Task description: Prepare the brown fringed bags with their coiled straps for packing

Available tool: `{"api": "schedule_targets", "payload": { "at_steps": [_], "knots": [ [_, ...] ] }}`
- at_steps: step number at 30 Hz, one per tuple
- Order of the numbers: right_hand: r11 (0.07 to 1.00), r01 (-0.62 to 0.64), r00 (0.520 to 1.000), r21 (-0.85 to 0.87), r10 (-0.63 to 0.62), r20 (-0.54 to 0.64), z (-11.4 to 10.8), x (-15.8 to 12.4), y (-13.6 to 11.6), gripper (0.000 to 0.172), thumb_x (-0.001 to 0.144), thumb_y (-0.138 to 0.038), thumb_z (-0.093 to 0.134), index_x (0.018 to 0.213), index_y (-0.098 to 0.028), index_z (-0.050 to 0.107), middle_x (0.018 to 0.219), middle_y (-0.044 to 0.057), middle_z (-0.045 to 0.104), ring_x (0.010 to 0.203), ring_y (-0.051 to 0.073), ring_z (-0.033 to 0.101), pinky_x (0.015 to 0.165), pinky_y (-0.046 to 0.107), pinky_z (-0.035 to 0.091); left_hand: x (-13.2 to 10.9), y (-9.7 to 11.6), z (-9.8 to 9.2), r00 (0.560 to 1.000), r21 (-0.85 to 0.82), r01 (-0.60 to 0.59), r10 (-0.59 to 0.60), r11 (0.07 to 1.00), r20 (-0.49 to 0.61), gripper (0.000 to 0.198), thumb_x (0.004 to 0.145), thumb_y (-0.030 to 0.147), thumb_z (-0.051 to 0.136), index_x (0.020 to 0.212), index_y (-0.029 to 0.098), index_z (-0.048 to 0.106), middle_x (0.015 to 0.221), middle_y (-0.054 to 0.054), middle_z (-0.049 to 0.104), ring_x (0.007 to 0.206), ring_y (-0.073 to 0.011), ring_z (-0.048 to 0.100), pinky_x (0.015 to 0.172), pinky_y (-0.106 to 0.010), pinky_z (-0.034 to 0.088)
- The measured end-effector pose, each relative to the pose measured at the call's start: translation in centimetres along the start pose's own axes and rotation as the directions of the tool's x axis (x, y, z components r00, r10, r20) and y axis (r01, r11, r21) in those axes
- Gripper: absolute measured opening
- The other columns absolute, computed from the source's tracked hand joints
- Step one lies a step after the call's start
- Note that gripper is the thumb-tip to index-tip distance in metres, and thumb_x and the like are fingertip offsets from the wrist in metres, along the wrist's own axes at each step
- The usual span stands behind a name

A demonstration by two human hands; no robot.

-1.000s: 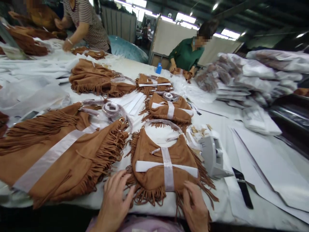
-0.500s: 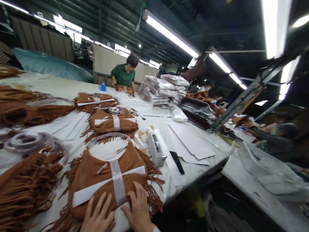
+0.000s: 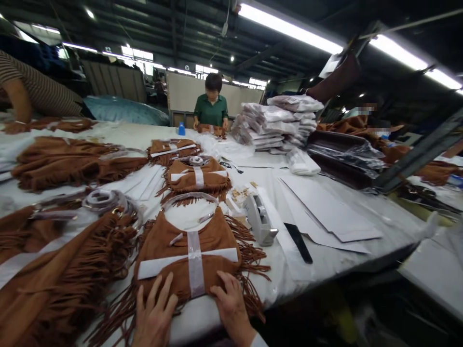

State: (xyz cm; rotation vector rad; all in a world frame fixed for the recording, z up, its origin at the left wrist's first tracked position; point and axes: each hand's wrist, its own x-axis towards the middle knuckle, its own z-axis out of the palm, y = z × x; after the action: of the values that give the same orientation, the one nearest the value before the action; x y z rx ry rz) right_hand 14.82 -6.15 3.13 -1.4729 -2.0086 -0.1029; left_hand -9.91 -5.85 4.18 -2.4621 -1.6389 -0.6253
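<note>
A brown suede handbag [image 3: 170,241] with long fringes lies flat before me at the table's front edge. Across it run a white paper strip [image 3: 155,269] and an upright band of clear wrap [image 3: 196,277]. My left hand [image 3: 155,308] rests on its lower left part, fingers spread. On the lower right, my right hand [image 3: 231,301] touches the bag with fingers apart and slightly bent. Neither hand grips anything. The bag's wrapped handle [image 3: 188,196] arches away from me. To its right stands a grey tape dispenser [image 3: 261,221].
More fringed bags [image 3: 197,180] lie behind and to the left. White sheets [image 3: 329,212], a black-handled blade [image 3: 298,242] and a stack of plastic-wrapped packages [image 3: 285,120] are to the right. A person in green [image 3: 211,110] stands across the table; another person's striped sleeve [image 3: 29,72] shows at left.
My view has turned left and levelled, so the scene sits further right. A person in stripes has come into view at left. Both hands remain on the bag's lower edge.
</note>
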Motion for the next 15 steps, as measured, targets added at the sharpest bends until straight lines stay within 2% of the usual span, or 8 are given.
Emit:
{"api": "schedule_targets", "payload": {
  "at_steps": [3, 5, 7, 10, 12, 15],
  "knots": [
    [1.000, 0.003, 1.000, 0.000, -0.003, 0.006, -0.4, 0.2, -0.1, 0.035, 0.078, 0.000, 0.053, 0.094, -0.027, 0.068, 0.123, 0.007, 0.056, 0.113, 0.026, 0.052, 0.088, 0.044, 0.052, -0.6, -0.9, 0.0, 0.987, 0.106, 0.160, -0.159, 0.981, -0.020, 0.047, 0.078, 0.010, 0.056, 0.122, 0.026, 0.062, 0.149, -0.014, 0.039, 0.131, -0.0376, 0.039, 0.105, -0.064, 0.027],
    [1.000, 0.001, 1.000, 0.004, -0.001, 0.007, -0.6, 0.4, -0.2, 0.034, 0.079, 0.000, 0.053, 0.094, -0.027, 0.068, 0.120, 0.008, 0.058, 0.112, 0.026, 0.053, 0.087, 0.045, 0.053, -1.1, -1.7, 0.3, 0.976, 0.147, 0.217, -0.219, 0.965, -0.002, 0.066, 0.078, 0.006, 0.053, 0.138, 0.031, 0.047, 0.153, -0.016, 0.029, 0.122, -0.0363, 0.049, 0.097, -0.058, 0.040],
    [1.000, 0.012, 1.000, 0.010, -0.012, 0.023, -1.0, 0.4, 0.0, 0.033, 0.081, -0.001, 0.051, 0.093, -0.026, 0.068, 0.118, 0.008, 0.059, 0.109, 0.025, 0.055, 0.087, 0.045, 0.054, -1.8, -2.7, 0.6, 0.982, 0.114, 0.185, -0.188, 0.976, 0.015, 0.081, 0.076, -0.003, 0.043, 0.147, 0.035, 0.030, 0.155, -0.015, 0.025, 0.111, -0.0280, 0.058, 0.092, -0.045, 0.048],
    [0.996, 0.075, 0.995, 0.044, -0.078, 0.055, -2.0, -0.1, 0.9, 0.034, 0.086, -0.003, 0.046, 0.099, -0.027, 0.068, 0.112, 0.007, 0.062, 0.101, 0.022, 0.060, 0.084, 0.041, 0.056, -3.3, -4.1, 0.7, 0.997, 0.016, 0.074, -0.075, 0.997, 0.017, 0.095, 0.072, -0.009, 0.033, 0.150, 0.040, 0.012, 0.153, -0.007, 0.031, 0.105, -0.0189, 0.061, 0.091, -0.032, 0.050],
    [0.989, 0.137, 0.988, 0.062, -0.141, 0.058, -2.8, -0.9, 1.7, 0.038, 0.088, -0.004, 0.042, 0.106, -0.027, 0.066, 0.109, 0.007, 0.063, 0.097, 0.020, 0.062, 0.081, 0.037, 0.057, -4.3, -5.0, 0.2, 0.997, 0.012, 0.045, -0.046, 0.999, 0.055, 0.096, 0.071, -0.009, 0.033, 0.149, 0.043, 0.012, 0.152, -0.003, 0.035, 0.099, -0.0175, 0.063, 0.086, -0.028, 0.051],
    [0.978, 0.200, 0.977, 0.066, -0.204, 0.061, -3.8, -2.1, 2.9, 0.041, 0.089, -0.004, 0.037, 0.112, -0.024, 0.064, 0.109, 0.009, 0.065, 0.097, 0.019, 0.064, 0.080, 0.032, 0.058, -5.3, -6.0, -0.9, 0.991, 0.042, 0.008, -0.013, 0.999, 0.135, 0.092, 0.073, -0.004, 0.040, 0.148, 0.042, 0.015, 0.150, -0.002, 0.038, 0.087, -0.0178, 0.064, 0.078, -0.027, 0.053]
  ]
}}
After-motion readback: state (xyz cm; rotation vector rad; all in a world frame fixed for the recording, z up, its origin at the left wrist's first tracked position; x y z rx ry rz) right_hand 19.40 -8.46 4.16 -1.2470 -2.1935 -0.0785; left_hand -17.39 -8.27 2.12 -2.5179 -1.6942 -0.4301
